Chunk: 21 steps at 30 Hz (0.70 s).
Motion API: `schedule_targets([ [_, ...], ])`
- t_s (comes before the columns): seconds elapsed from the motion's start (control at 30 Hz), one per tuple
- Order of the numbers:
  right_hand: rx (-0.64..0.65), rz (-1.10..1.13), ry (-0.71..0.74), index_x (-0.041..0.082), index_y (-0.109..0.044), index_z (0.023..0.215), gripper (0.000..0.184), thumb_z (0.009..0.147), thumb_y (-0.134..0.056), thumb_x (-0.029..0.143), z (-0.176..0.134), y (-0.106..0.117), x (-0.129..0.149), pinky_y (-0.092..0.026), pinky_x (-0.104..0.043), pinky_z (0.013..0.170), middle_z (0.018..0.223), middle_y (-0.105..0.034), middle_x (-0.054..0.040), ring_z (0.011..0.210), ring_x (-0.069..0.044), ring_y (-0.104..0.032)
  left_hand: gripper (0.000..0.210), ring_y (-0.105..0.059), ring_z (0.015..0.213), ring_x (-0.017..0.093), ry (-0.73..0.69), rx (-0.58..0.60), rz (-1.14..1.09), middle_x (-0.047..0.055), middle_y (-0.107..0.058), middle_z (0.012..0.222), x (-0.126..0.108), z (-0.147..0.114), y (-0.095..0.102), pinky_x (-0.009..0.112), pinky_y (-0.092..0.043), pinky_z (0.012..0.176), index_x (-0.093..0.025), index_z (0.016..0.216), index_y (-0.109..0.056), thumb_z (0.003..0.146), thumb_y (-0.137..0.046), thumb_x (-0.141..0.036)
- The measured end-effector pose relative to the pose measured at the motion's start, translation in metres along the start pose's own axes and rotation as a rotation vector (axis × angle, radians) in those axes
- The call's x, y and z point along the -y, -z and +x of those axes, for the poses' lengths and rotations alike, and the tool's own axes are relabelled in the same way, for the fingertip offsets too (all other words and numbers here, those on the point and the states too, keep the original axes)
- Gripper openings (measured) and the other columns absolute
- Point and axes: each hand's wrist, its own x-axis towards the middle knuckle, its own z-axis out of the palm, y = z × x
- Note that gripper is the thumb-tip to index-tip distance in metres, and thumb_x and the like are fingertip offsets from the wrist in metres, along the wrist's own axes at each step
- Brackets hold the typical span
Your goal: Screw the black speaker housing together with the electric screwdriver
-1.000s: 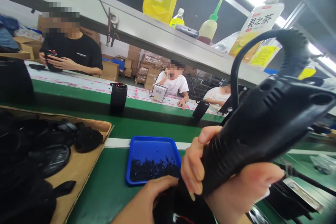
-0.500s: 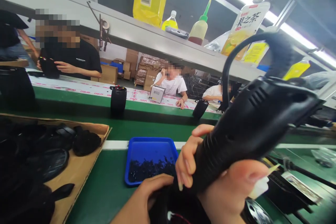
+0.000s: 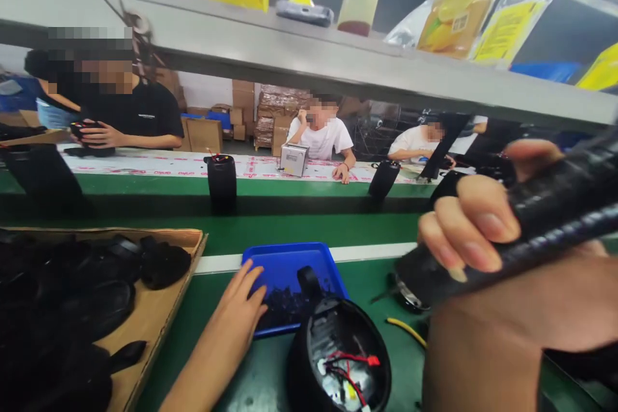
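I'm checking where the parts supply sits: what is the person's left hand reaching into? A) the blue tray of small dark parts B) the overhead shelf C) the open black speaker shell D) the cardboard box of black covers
A: the left hand has its fingers over the rim of the blue tray, beside the black speaker shell.

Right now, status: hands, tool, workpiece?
Right hand gripping black power screwdriver. Left hand reaching into blue tray of screws. Open black speaker housing stands between them, wires exposed.
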Motion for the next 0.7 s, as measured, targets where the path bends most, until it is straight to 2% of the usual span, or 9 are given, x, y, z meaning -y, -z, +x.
schedule_targets([
  [0.07, 0.009, 0.018, -0.018, 0.021, -0.067, 0.101, 0.044, 0.081, -0.077, 0.059, 0.000, -0.006, -0.012, -0.034, -0.021, 0.029, 0.057, -0.051, 0.0053, 0.037, -0.009, -0.042, 0.036, -0.064, 0.121, 0.038, -0.039, 0.035, 0.066, 0.015, -0.074, 0.111, 0.028, 0.003, -0.008, 0.057, -0.054, 0.102, -0.021, 0.078, -0.078, 0.089, -0.060, -0.050],
  [0.1, -0.050, 0.025, -0.028, 0.020, -0.064, 0.099, 0.052, 0.087, -0.065, 0.070, 0.000, -0.011, -0.019, -0.036, -0.022, 0.028, 0.056, -0.048, 0.0044, 0.037, -0.010, -0.042, 0.038, -0.066, 0.118, 0.039, -0.053, 0.049, 0.095, 0.014, -0.075, 0.104, 0.036, 0.003, -0.011, 0.058, -0.056, 0.099, -0.022, 0.071, -0.077, 0.088, -0.061, -0.051],
  [0.17, -0.150, 0.058, -0.050, 0.020, -0.056, 0.096, 0.064, 0.094, -0.036, 0.081, 0.002, -0.020, -0.033, -0.036, -0.021, 0.029, 0.056, -0.044, 0.0036, 0.038, -0.011, -0.040, 0.042, -0.070, 0.110, 0.036, -0.072, 0.065, 0.143, 0.011, -0.076, 0.092, 0.041, 0.002, -0.013, 0.053, -0.059, 0.095, -0.024, 0.066, -0.077, 0.090, -0.059, -0.054],
  [0.2, -0.150, 0.081, -0.058, 0.021, -0.054, 0.095, 0.066, 0.094, -0.030, 0.082, 0.003, -0.022, -0.040, -0.035, -0.021, 0.029, 0.056, -0.043, 0.0038, 0.038, -0.011, -0.039, 0.047, -0.071, 0.107, 0.035, -0.076, 0.063, 0.163, 0.010, -0.075, 0.089, 0.038, 0.001, -0.011, 0.050, -0.060, 0.093, -0.024, 0.066, -0.077, 0.092, -0.055, -0.057],
  [0.33, -0.086, 0.152, -0.118, 0.021, -0.052, 0.097, 0.064, 0.090, -0.042, 0.084, 0.005, -0.020, -0.055, -0.037, -0.020, 0.032, 0.057, -0.046, 0.0046, 0.039, -0.010, -0.040, 0.061, -0.074, 0.092, 0.026, -0.078, 0.003, 0.222, 0.007, -0.077, 0.088, 0.011, 0.004, 0.004, 0.036, -0.062, 0.084, -0.028, 0.072, -0.080, 0.097, -0.041, -0.067],
  [0.5, -0.052, 0.259, -0.152, 0.022, -0.050, 0.101, 0.061, 0.089, -0.049, 0.081, 0.000, -0.017, -0.048, -0.042, -0.020, 0.035, 0.060, -0.048, 0.0049, 0.042, -0.010, -0.043, 0.058, -0.077, 0.089, 0.024, -0.112, -0.103, 0.247, 0.005, -0.080, 0.096, -0.011, 0.010, 0.019, 0.034, -0.063, 0.082, -0.024, 0.091, -0.081, 0.102, -0.036, -0.061],
  [0.6, -0.047, 0.302, -0.181, 0.023, -0.051, 0.102, 0.059, 0.087, -0.054, 0.080, -0.005, -0.022, -0.041, -0.044, -0.021, 0.035, 0.060, -0.049, 0.0048, 0.042, -0.011, -0.045, 0.045, -0.077, 0.090, 0.017, -0.118, -0.124, 0.218, 0.001, -0.079, 0.100, -0.025, 0.014, 0.031, 0.023, -0.062, 0.085, -0.025, 0.094, -0.078, 0.103, -0.043, -0.051],
  [0.7, -0.077, 0.331, -0.251, 0.026, -0.054, 0.101, 0.060, 0.078, -0.064, 0.081, -0.006, -0.027, -0.033, -0.043, -0.021, 0.035, 0.057, -0.051, 0.0055, 0.040, -0.012, -0.046, 0.020, -0.076, 0.096, 0.009, -0.140, -0.041, 0.081, -0.007, -0.077, 0.107, -0.048, 0.022, 0.053, 0.009, -0.054, 0.092, -0.032, 0.102, -0.074, 0.101, -0.055, -0.035],
])
